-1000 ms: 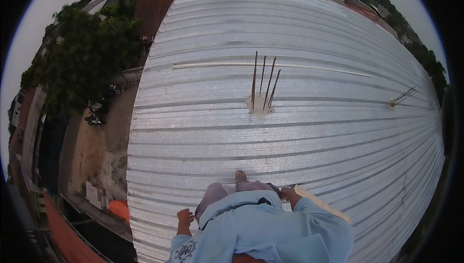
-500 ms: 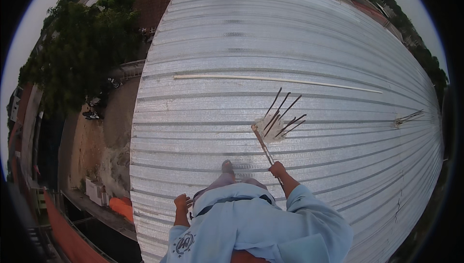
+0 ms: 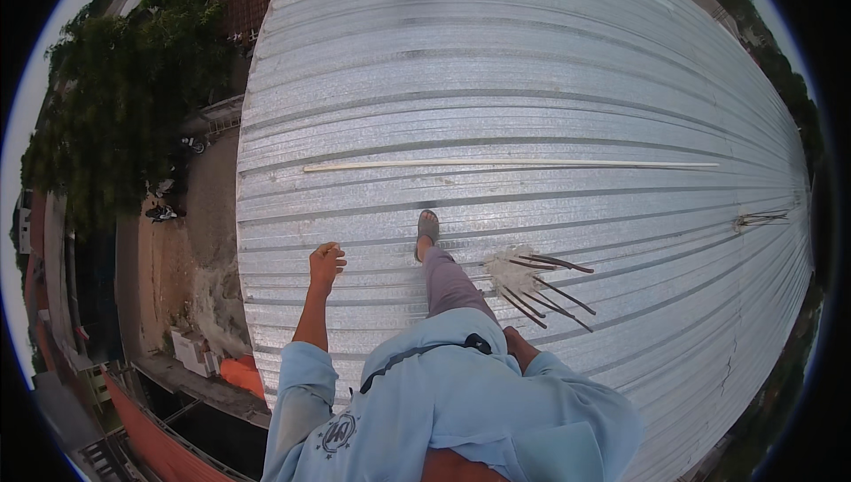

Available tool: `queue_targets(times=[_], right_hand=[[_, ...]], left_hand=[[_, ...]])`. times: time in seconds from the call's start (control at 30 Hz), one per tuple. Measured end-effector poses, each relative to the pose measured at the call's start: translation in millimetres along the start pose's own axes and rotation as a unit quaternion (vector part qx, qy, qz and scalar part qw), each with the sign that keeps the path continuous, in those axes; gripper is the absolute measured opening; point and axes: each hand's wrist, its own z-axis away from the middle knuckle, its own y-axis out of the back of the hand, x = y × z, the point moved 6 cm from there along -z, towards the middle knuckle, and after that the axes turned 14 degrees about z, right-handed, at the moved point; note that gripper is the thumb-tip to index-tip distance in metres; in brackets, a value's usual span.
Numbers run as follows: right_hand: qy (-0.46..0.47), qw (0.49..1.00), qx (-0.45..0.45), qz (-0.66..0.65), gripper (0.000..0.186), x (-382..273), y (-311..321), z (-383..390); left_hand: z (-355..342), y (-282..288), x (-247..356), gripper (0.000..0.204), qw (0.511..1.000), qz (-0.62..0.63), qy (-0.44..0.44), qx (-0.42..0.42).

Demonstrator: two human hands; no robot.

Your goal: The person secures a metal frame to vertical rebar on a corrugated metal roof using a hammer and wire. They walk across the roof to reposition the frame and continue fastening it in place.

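Observation:
My left hand [image 3: 327, 267] swings out in front of me over the ribbed metal roof [image 3: 372, 110]. Its fingers are loosely bent and a little apart, with nothing plainly in them. Close against my right side is my right hand [image 3: 513, 339], mostly covered by my blue shirt [image 3: 425, 384]. Its fingers are hidden, and no stick shows beside it. Just ahead of that hand, a rough cement stub [image 3: 505, 271] with several bent rusty rebar rods [image 3: 567, 296] sticks up through the roof. My sandalled foot [image 3: 427, 227] is on the sheet left of the stub.
A long pale strip [image 3: 514, 163] lies across the roof ahead. Another cluster of rebar [image 3: 762, 217] stands far right. The roof's edge [image 3: 239, 216] drops at the left to a yard [image 3: 208, 216] with parked motorbikes [image 3: 161, 213] and a tree [image 3: 115, 101].
I have stepped forward, and the rebar stub is now closer on my right. My left hand has swung ahead. The stick in my right hand has gone out of sight as that hand drew back.

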Motion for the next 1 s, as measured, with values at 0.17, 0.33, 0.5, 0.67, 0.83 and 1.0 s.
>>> queue_targets(times=[0.17, 0.33, 0.5, 0.67, 0.83, 1.0], right_hand=[[0.153, 0.984, 0.071, -0.063, 0.033, -137.7, 149.7, -50.9], [0.042, 0.987, 0.047, 0.148, 0.034, -321.4, 369.2, -28.5], [0.084, 0.966, 0.202, 0.137, 0.03, -463.4, 528.8, -80.4], [0.08, 0.96, 0.257, 0.077, 0.038, -589.4, 642.5, -164.3], [0.037, 0.976, 0.213, 0.004, 0.033, -649.9, 759.9, -178.4], [-0.032, 0.991, 0.096, -0.084, 0.028, -727.4, 869.0, -173.0]], left_hand=[[-123.4, -28.3, 78.0, 0.036, 0.998, -0.045, 0.042, 0.019], [-180.8, -16.8, 117.3, 0.031, 0.985, 0.086, 0.117, 0.09], [-280.8, -6.2, 145.7, 0.025, 0.947, -0.053, 0.293, 0.123], [-492.2, -77.6, 277.3, 0.02, 0.964, -0.052, 0.243, 0.099], [-684.2, -240.6, 505.4, 0.034, 0.997, 0.05, 0.046, 0.029], [-789.8, -396.3, 743.5, 0.033, 0.989, -0.073, -0.097, -0.089]])
